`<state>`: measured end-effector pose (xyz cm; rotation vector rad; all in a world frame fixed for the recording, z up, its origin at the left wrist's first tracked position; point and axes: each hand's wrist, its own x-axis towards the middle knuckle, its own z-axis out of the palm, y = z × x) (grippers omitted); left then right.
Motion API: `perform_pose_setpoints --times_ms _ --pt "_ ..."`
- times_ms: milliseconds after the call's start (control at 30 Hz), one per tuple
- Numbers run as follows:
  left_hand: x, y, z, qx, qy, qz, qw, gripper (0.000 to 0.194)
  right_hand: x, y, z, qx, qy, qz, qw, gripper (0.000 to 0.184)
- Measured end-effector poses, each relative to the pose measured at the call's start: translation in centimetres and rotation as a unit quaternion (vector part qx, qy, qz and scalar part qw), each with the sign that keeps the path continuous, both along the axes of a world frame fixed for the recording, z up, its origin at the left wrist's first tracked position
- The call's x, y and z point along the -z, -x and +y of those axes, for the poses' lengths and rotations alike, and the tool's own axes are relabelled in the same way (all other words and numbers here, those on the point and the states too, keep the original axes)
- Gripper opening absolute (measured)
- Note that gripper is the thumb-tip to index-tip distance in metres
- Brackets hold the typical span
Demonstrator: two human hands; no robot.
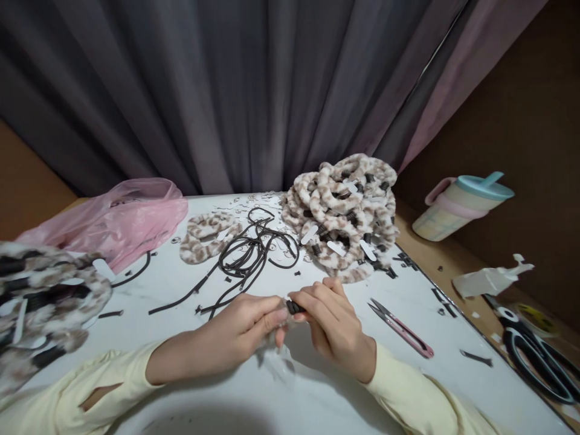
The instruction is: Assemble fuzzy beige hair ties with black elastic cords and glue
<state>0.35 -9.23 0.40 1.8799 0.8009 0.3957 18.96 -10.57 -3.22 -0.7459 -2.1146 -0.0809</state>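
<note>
Close together over the front of the table, my left hand [244,329] and my right hand [333,320] are both closed on one small piece. A black coiled band [295,307] shows between the fingertips, with pale fluff around it. It resembles part of a fluffy spotted ring, but the fingers hide most of it and a blur lies beneath. Just beyond the hands, a loose tangle of black cord [240,257] spreads over the table. To the right of my right hand lie pink-handled thread snips [401,329].
A pile of fluffy spotted rings [339,205] with white tags stands at back right; more rings [54,296] lie at left. Behind those is a pink plastic bag [131,217]. Along the right sit a lidded tumbler [453,211], a white bottle [484,281] and black scissors [534,362].
</note>
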Motion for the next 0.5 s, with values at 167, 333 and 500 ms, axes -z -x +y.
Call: perform_pose_setpoints --times_ms 167,333,500 --pt "-0.02 0.13 -0.13 0.001 -0.015 -0.002 1.0 0.035 -0.32 -0.69 0.46 -0.015 -0.068 -0.077 0.995 0.028" --pt "0.33 -0.02 -0.03 0.003 0.007 0.011 1.0 0.038 -0.28 -0.36 0.48 0.007 -0.063 -0.062 0.996 0.022" --pt "0.92 -0.29 -0.28 -0.061 -0.039 0.001 0.997 0.028 0.02 0.27 0.28 -0.003 -0.008 0.001 1.0 0.018"
